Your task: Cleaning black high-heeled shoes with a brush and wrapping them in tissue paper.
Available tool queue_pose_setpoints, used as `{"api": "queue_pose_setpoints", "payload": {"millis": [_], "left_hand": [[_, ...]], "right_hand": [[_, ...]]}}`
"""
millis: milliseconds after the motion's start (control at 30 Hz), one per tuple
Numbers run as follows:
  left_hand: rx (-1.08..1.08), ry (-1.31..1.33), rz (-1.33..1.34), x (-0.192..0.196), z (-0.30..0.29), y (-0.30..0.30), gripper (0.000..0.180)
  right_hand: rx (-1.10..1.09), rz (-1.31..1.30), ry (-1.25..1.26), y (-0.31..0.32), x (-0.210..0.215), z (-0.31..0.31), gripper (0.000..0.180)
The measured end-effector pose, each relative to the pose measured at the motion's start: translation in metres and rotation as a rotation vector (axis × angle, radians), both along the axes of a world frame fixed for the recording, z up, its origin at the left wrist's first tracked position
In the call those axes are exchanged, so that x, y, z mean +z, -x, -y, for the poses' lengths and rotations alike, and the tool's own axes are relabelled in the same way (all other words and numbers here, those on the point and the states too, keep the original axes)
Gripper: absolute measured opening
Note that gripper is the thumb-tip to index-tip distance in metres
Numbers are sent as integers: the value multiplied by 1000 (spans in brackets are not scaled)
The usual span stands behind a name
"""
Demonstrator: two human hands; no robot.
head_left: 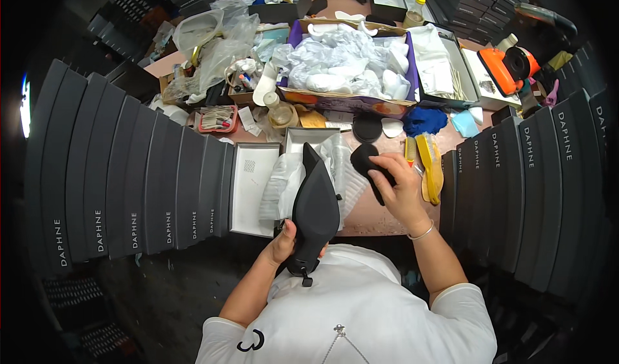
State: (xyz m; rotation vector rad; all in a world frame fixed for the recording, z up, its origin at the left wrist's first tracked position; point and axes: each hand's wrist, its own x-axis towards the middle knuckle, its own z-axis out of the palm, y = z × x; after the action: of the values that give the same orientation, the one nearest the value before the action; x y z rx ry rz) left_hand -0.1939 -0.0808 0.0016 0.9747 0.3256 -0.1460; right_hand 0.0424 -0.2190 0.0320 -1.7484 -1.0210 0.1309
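Observation:
My left hand (283,243) is wrapped around the narrow rear end of a black pointed-toe shoe (316,212). The toe points away from me, and the smooth side facing up looks like its sole. To the right, my right hand (401,186) pinches a thin black piece with a rounded end (365,160), perhaps an insole, between thumb and fingers; it is apart from the shoe. Behind the shoe, an open shoebox (312,133) holds crumpled white tissue paper (282,182). The white-lined box lid (254,193) lies on its left.
Dark shoeboxes stand in rows at left (132,177) and right (535,177). A large carton (348,104) full of white crumpled wrapping is ahead. A yellow-handled brush (430,170), a blue cloth (425,121) and a round black tin (367,127) lie on the pink table (371,219).

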Motion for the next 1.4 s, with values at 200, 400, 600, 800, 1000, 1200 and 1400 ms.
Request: {"api": "queue_pose_setpoints", "payload": {"millis": [200,400,600,800,1000,1200,1400], "left_hand": [[-106,11,-49,-2,-7,-2,107],[-184,19,-298,7,-24,11,100],[-161,188,-420,-14,-14,17,91],[49,190,-300,-31,-18,-15,86],[107,509,-170,-50,-25,-14,91],[245,586,-129,-50,-21,0,69],[271,443,-98,-36,-26,-16,83]], "right_hand": [[-88,-217,-73,16,-20,-1,23],[-254,-87,254,-19,-156,5,34],[330,-802,54,19,-103,-15,49],[422,-925,-21,46,-76,-28,49],[644,-966,95,11,-37,-38,46],[674,-1015,114,12,-46,-52,43],[691,-1124,107,16,-38,-55,40]]}}
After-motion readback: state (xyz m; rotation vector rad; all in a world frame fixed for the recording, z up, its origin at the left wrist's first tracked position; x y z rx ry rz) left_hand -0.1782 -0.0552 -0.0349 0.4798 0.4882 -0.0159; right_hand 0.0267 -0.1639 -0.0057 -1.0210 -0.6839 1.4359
